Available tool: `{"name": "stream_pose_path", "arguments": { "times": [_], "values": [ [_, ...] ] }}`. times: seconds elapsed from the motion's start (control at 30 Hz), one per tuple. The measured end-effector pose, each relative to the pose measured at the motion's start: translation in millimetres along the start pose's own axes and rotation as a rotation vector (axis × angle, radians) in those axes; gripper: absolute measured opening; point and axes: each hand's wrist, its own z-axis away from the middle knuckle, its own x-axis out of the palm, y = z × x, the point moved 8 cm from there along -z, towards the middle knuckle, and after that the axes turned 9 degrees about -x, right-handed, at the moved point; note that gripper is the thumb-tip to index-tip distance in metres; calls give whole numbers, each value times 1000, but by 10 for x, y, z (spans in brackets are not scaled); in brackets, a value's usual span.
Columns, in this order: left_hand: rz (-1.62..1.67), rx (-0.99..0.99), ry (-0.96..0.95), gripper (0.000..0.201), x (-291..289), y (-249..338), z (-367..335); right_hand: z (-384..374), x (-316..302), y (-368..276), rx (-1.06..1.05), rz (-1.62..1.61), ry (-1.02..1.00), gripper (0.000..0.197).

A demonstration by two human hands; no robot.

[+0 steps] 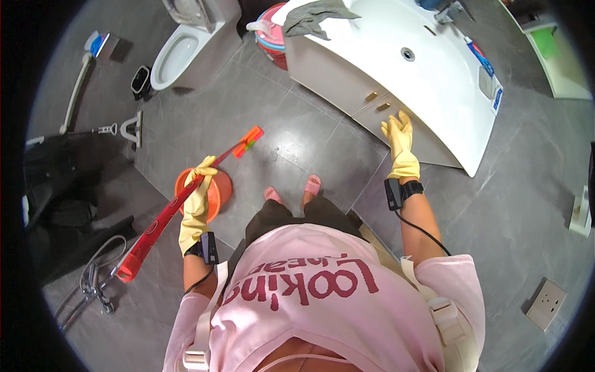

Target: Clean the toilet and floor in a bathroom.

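Note:
Both my hands wear yellow rubber gloves. My left hand (202, 177) is closed around a long red-handled cleaning tool (162, 224), which slants from the lower left toward the floor ahead. Its bar-shaped orange head (249, 142) has a green spot; I cannot tell whether it bears bristles or a blade. Below that hand stands an orange bucket (225, 189), partly hidden by the glove and pole. My right hand (401, 139) holds nothing, its fingers apart, by the front of the vanity cabinet (334, 84). A gold handle (383, 106) on the cabinet door is just beyond its fingertips.
Above the cabinet is a white washbasin (434, 80) with a grey cloth (316, 17) draped at its left end. A toilet (176, 59) and stacked basins (271, 46) stand farther off. A shower hose (93, 263) lies left. Grey tiles (297, 133) cover the floor.

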Motion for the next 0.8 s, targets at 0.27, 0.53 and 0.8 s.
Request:
{"name": "stream_pose_path", "arguments": {
  "times": [0.27, 0.53, 0.8],
  "values": [
    [35, 127, 20, 8, -177, -47, -149, 610, 368, 504, 229, 201, -257, 39],
    [207, 21, 251, 12, -698, -27, -123, 823, 1537, -34, 152, 236, -588, 34],
    [237, -14, 381, 8, -1223, -174, 59, 1123, 2764, -1189, -702, 773, -576, 51]
  ]
}}
